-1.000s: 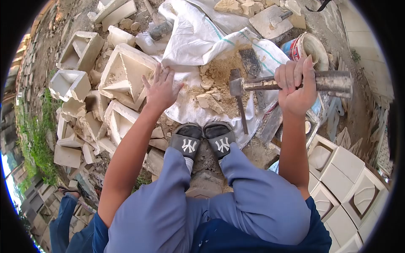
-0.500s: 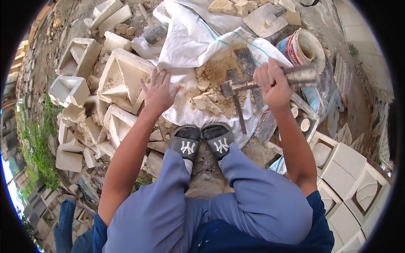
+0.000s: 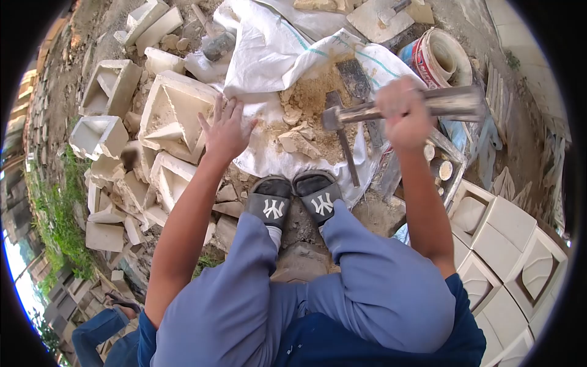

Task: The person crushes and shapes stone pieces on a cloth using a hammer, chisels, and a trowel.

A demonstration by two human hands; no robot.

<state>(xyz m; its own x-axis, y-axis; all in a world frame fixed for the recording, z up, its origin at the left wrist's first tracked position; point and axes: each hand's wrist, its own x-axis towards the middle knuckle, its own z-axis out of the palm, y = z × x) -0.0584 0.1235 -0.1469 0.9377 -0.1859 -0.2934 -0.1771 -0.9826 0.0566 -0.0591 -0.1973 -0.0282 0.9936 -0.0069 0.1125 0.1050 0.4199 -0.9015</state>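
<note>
My right hand (image 3: 405,116) is wrapped round the thick handle of a hammer (image 3: 361,112). The hammer's head sits close over a narrow metal bar (image 3: 348,151) lying on a white woven sack (image 3: 260,58). Spread fingers of my left hand (image 3: 226,128) hover at the edge of a square, cream-coloured hollow block (image 3: 160,125), overlapping its right side in this view. Between the hands, crumbled tan chunks (image 3: 298,144) and powder cover part of the sack. A dark flat bar (image 3: 353,78) lies behind the hammer.
More hollow blocks (image 3: 110,87) and broken pieces are heaped at left. A second hammer (image 3: 218,46) lies beyond the sack. A paint bucket (image 3: 431,58) stands at right, with stacked pale blocks (image 3: 507,235) below. Another person's leg (image 3: 98,336) shows at lower left.
The hammer is turned slightly, its handle end further right, and my right hand is blurred by motion. My left hand has shifted a little left; the whole view has moved slightly.
</note>
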